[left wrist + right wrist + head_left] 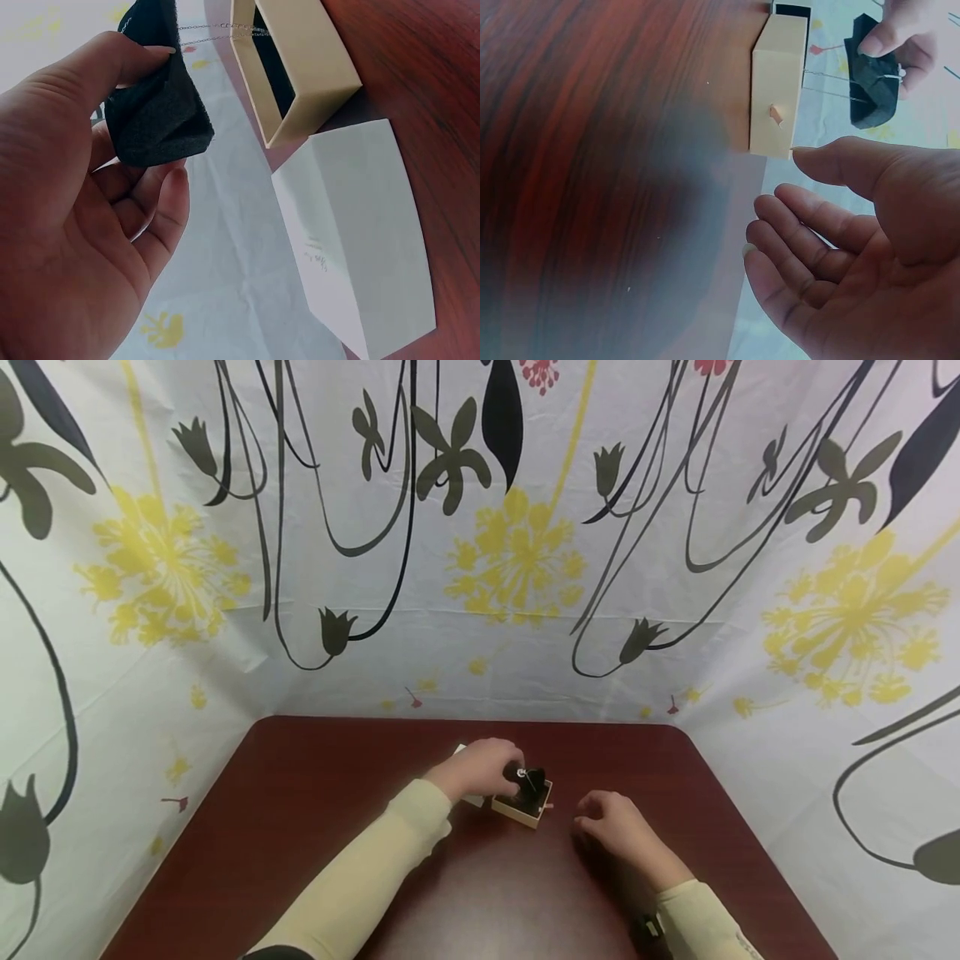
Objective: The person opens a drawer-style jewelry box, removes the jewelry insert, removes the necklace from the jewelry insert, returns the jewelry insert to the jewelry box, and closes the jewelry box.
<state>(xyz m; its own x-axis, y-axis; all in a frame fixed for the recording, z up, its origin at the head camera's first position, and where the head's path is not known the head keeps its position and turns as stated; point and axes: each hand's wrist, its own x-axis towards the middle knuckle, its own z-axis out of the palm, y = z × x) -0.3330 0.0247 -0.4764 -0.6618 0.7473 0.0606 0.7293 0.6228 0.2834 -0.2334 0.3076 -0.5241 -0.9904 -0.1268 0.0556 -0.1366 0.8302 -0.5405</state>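
Head view. From where I stand, the tan drawer-type box tray (517, 814) sits on the dark red bench (337, 827), between the person's two hands. Left hand (483, 768) comes in from the tray's left and grips a black padded insert (534, 779), tilted, over the tray. Right hand (615, 822) is off to the tray's right, near but apart, fingers loosely bent, nothing in them. A white box cover (472, 799) lies at the tray's left, partly hidden by the left hand.

Left wrist view. Thumb on one face of the insert, index finger mostly hidden behind it; other fingers curl free below. Thin chain strands (217, 34) span the gap from insert to tray, whose dark interior faces the insert. The cover shows white panels with faint print, too small to read.

Right wrist view. Right palm turned up, thumb spread from the fingers, holding nothing. Thumb tip appears close to the tray's near end; contact cannot be told. A small pull tab (775, 115) projects from the tray's side. Key relation, my judgement: insert's long axis runs roughly parallel to the tabbed side, with insert and tray joined by chain; left hand has the insert, right hand is nearer the tab.
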